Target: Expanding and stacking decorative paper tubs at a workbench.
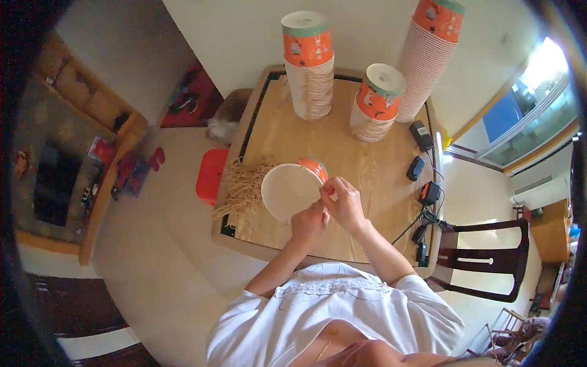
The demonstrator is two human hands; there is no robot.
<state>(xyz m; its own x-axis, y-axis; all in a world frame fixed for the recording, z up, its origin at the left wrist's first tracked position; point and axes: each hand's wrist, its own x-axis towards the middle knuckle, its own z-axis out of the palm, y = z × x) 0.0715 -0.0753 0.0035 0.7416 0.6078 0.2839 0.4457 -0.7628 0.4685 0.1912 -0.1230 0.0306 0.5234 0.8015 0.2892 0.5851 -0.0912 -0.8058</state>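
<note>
1. From the head view I see my left hand (307, 221) low against the near rim of a paper cup (292, 188); its fingers are curled, but I cannot tell whether they actually pinch the rim.
2. My right hand (343, 202) sits just beside the left, fingertips pinched together at the cup's right edge; what they pinch is too small to make out.
3. The cup lies tilted above the wooden table (367, 183), its pale round face turned up toward the camera, orange wall showing behind.
4. A heap of straw-coloured strands (243, 188) lies just left of the cup, spilling over the table's left edge.
5. Three stacks of orange paper cups (309, 64) stand at the far side.
6. Black chargers and cables (426, 196) line the right edge, near a dark wooden chair (489, 260).
</note>
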